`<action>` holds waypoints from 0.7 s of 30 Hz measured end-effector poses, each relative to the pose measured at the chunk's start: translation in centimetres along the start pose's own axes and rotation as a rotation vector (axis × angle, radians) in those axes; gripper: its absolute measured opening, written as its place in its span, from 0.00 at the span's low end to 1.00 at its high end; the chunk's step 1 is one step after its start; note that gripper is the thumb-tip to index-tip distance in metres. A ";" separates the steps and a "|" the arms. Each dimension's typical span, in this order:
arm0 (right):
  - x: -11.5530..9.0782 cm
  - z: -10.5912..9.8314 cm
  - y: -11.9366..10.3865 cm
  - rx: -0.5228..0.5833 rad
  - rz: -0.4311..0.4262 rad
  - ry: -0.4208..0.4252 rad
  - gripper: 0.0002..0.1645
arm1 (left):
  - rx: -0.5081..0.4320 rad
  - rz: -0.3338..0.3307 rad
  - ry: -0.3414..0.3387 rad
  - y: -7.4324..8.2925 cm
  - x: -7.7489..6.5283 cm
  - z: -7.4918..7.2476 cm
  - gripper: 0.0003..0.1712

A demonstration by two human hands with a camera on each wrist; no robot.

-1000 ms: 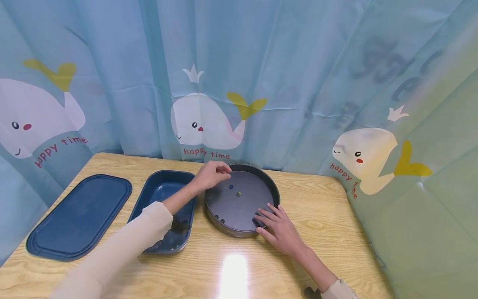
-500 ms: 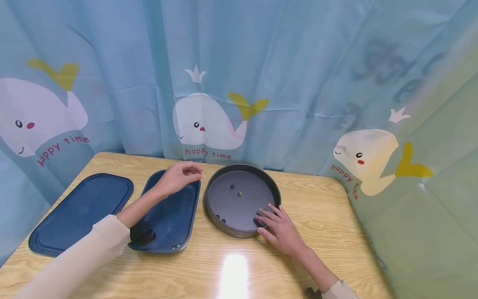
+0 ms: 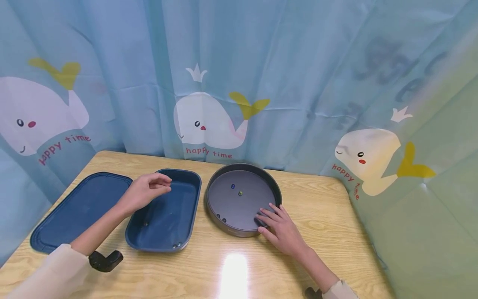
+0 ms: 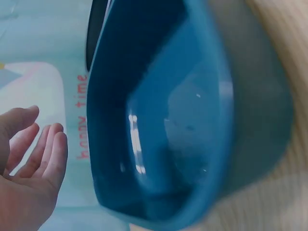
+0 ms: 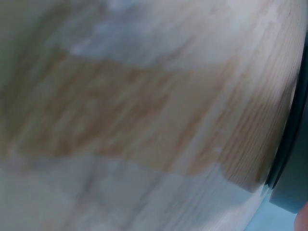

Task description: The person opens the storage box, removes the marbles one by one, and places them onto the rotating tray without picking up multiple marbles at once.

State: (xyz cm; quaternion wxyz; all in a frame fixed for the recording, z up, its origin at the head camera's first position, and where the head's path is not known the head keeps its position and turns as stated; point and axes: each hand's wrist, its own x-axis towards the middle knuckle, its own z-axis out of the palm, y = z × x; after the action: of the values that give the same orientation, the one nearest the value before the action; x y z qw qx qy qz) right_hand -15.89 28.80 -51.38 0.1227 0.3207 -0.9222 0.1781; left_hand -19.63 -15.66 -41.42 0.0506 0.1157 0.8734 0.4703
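My left hand, fingers loosely bent and holding nothing, is over the left side of a deep blue rectangular container. A few small marble-like balls lie in that container, among them one ball on the left and a pair near the front corner. Spread fingers of my right hand rest at the front right rim of a round dark grey pan. On the pan's floor sit a blue marble and a yellow-green marble, with two dark ones near the front left wall.
A flat dark blue lid lies on the wooden table, left of the container. Behind the table hangs a light blue curtain with whale prints. A black wrist device sticks out from the left sleeve.
My left hand has moved left, from over the pan to over the blue container's left side. The right hand stays at the pan's rim.
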 end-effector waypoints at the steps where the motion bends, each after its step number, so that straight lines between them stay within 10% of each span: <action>1: 0.0 0.0 0.0 0.002 0.000 0.003 0.24 | 0.020 -0.001 -0.002 -0.1 -0.3 -0.1 0.20; 14: 0.1 -0.4 0.0 -0.003 0.007 -0.020 0.24 | 0.237 0.037 -0.105 -1.3 -3.5 0.4 0.13; 21: 0.0 -0.4 -0.1 0.000 0.011 -0.016 0.24 | 0.456 -0.069 -0.223 -0.7 -3.6 1.5 0.12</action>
State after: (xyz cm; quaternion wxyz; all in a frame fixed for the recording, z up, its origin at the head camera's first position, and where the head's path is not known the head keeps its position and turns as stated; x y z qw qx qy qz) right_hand -15.81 28.91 -51.02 0.1143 0.3170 -0.9249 0.1763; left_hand -15.95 -15.68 -42.91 0.1353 0.1453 0.9494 0.2433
